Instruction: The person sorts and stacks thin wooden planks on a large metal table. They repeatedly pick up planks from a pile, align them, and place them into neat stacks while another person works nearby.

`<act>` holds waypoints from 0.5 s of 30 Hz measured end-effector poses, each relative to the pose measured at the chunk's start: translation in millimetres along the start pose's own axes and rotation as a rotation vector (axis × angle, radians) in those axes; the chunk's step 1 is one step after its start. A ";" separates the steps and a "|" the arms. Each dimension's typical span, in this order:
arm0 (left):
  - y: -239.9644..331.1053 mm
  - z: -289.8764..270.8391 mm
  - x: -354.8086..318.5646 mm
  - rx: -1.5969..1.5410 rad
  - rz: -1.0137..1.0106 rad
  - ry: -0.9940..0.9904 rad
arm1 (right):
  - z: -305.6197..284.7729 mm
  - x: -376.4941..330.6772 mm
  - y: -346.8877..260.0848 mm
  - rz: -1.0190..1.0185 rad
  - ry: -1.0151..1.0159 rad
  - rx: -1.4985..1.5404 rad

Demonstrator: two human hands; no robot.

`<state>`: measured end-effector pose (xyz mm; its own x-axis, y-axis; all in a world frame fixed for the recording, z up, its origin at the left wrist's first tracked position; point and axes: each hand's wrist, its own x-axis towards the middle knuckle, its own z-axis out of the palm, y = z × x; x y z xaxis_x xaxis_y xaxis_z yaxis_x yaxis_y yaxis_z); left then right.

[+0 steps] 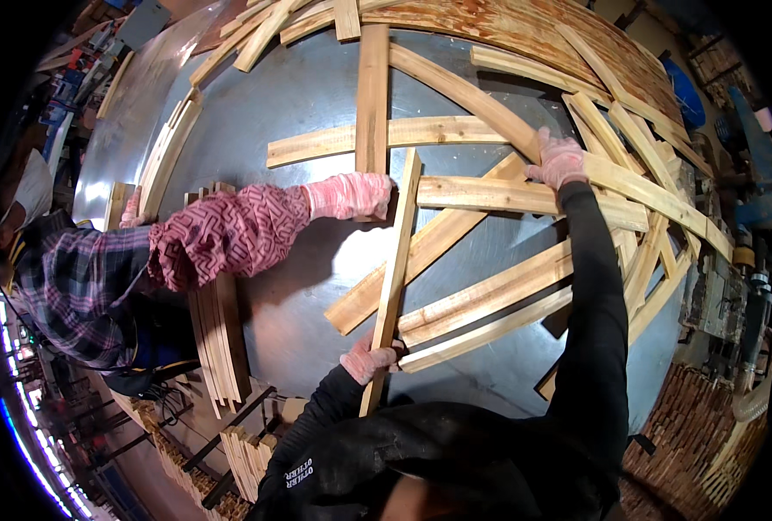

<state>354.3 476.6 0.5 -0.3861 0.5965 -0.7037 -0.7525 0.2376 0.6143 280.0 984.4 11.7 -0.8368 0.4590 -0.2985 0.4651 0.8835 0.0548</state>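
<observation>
While gripping a thin slat (394, 260) in closed left-hand (367, 358) fingers, right hand (559, 159) fingers curled over a long plank (577, 165).

A co-worker's gloved hand (348, 195) is reaching across the metal table (299, 95). A stack of slats (219, 339) is lying at its edge; possibly machinery (742, 252) is standing beyond.

Single head view, fisheye, looked steeply down from above onto metal surface (316, 104); close, own forearms entered from lower edge.
</observation>
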 end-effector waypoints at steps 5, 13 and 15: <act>-10.9 10.9 0.8 -0.100 -0.010 0.087 | 25.6 -1.4 -66.5 -0.101 0.049 0.070; -7.0 -37.5 -28.4 -0.118 0.136 0.160 | 18.7 -132.9 -170.9 0.090 -0.004 0.847; -10.2 -43.1 -25.1 -0.092 0.187 0.192 | 37.7 -171.7 -177.5 0.137 0.027 0.844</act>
<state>348.6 426.2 -3.5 -0.6100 0.4654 -0.6413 -0.7006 0.0614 0.7110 352.0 745.2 17.4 -0.7591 0.5683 -0.3175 0.6130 0.4597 -0.6425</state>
